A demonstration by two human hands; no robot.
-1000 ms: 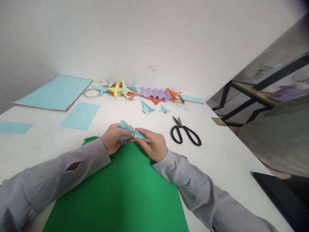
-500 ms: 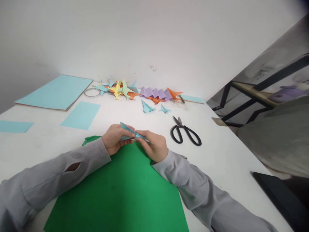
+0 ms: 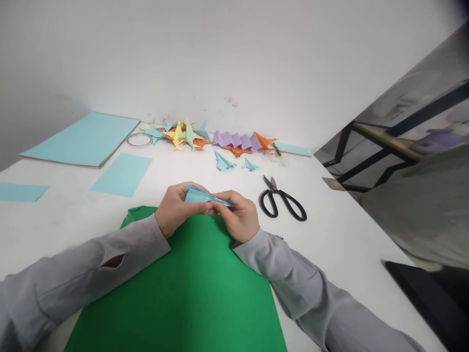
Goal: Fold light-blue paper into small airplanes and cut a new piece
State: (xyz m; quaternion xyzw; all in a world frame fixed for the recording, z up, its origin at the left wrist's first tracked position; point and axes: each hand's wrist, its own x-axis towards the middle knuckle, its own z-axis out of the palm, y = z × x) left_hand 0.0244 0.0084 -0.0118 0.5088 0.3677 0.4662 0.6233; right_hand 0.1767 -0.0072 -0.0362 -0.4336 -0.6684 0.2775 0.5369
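Observation:
A folded light-blue paper piece (image 3: pixel 196 195) is pinched between my two hands above the far end of a green sheet (image 3: pixel 179 288). My left hand (image 3: pixel 176 208) grips its wider left part, thumb in front and fingers behind. The narrow right part lies between the thumb and fingers of my right hand (image 3: pixel 240 215). Both thumbs are close together at the middle of the paper. Black-handled scissors (image 3: pixel 275 193) rest on the white table to the right of my right hand, blades pointing away.
Along the wall lie folded paper figures (image 3: pixel 189 135) and a purple pleated strip (image 3: pixel 234 141). Two small blue folded pieces (image 3: pixel 224 162) sit before them. At left are a blue paper stack (image 3: pixel 84 139), a tape ring (image 3: pixel 139 140) and blue sheets (image 3: pixel 122 175). A dark flat object (image 3: pixel 421 293) is at right.
The blue paper has turned so that its broad left face shows more. My left thumb has moved in front of it, and my right hand has shifted slightly right.

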